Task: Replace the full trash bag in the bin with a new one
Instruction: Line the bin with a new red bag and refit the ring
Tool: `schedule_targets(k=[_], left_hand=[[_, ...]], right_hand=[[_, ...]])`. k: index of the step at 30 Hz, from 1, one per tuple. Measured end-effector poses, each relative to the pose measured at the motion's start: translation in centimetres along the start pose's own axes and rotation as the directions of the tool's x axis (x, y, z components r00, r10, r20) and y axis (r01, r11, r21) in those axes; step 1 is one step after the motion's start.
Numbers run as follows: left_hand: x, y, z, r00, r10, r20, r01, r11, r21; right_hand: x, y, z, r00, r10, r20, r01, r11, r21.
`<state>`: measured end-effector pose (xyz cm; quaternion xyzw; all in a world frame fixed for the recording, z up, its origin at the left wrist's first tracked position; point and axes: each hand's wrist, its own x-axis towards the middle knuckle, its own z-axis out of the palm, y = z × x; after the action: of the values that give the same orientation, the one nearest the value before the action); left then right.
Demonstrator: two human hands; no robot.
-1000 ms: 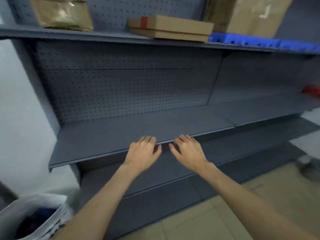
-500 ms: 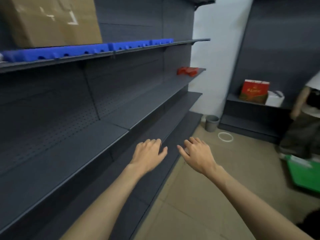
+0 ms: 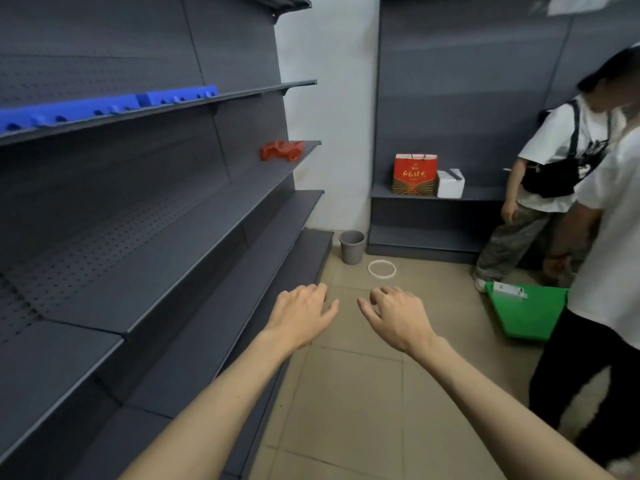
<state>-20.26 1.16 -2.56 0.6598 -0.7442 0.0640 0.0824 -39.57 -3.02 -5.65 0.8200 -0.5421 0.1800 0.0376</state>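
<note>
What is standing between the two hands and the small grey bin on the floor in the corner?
Nothing visible. Between the left hand, the right hand and the grey bin there is only bare tiled floor. The white ring lies to the right of the bin, off that line.

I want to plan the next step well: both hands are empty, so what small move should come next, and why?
Probably step forward toward the small grey bin on the floor at the shelf's end. Both the left hand and the right hand hold nothing, and the bin stands well beyond them. No bag shows in it from here.
</note>
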Motion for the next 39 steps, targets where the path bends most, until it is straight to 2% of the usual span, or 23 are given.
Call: schedule_targets(k=[8,18,24,32,39], left_hand=[[10.5,-2.8,3.2,0.999,0.034,0.001,-0.034,0.999,-0.018],[28.5,-10.2,4.9,0.998,0.037,-0.041,-0.040,0.997,-0.061],[39.6,-13.6,6.4,0.996,0.064,-0.066,-0.067,0.997,-0.044],[53.0,-13.5,11.2,0.990,0.134,-0.054,-0.138,0.988,-0.072],[67.2,-14.4,14.1,0.995,0.064,-0.081,-0.072,0.993,-0.090]], right_hand=[[8.7,3.0,3.1,0.999,0.034,0.015,-0.033,0.998,-0.047],[26.8,5.9,7.5,0.998,0.056,0.023,-0.054,0.995,-0.079],[36.1,8.6,9.8,0.992,0.124,-0.005,-0.124,0.991,-0.055],[47.2,15.2,14.6,0.984,0.175,0.025,-0.174,0.984,-0.040],[60.5,22.3,18.1,0.994,0.112,0.015,-0.112,0.993,-0.041]])
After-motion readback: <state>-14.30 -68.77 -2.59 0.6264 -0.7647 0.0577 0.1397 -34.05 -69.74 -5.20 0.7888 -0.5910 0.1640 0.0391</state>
